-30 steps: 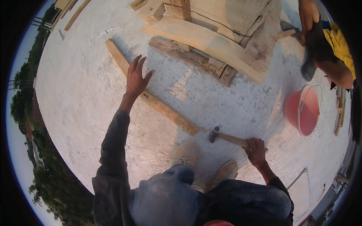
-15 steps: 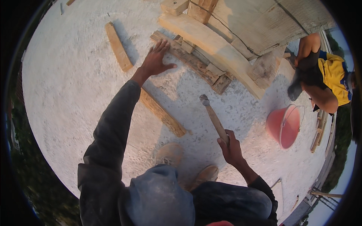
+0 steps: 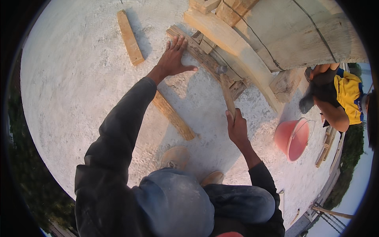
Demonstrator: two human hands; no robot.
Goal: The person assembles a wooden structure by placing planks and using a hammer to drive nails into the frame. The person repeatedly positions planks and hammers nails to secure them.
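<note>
My right hand point(image 3: 238, 128) is closed round the wooden handle of a hammer point(image 3: 227, 93). The hammer's head overlaps the right part of a rough wooden board point(image 3: 197, 52); whether it touches the wood I cannot tell. My left hand point(image 3: 173, 59) lies with fingers stretched and thumb spread, its fingertips against the left part of that board. Small wood blocks point(image 3: 206, 46) sit behind the board, between it and a thicker pale timber point(image 3: 233, 41). Nothing is held in the left hand.
A loose wood piece point(image 3: 130, 37) lies on the concrete at the far left, another point(image 3: 173, 115) under my left forearm. A pink bucket point(image 3: 285, 136) tilts at right. Wired formwork panels point(image 3: 296, 39) stand at the back; beside them crouches a person in a yellow shirt point(image 3: 347, 96).
The hammer has moved forward from above the concrete to the board's right part. My left hand stays spread at the board. The view has shifted slightly.
</note>
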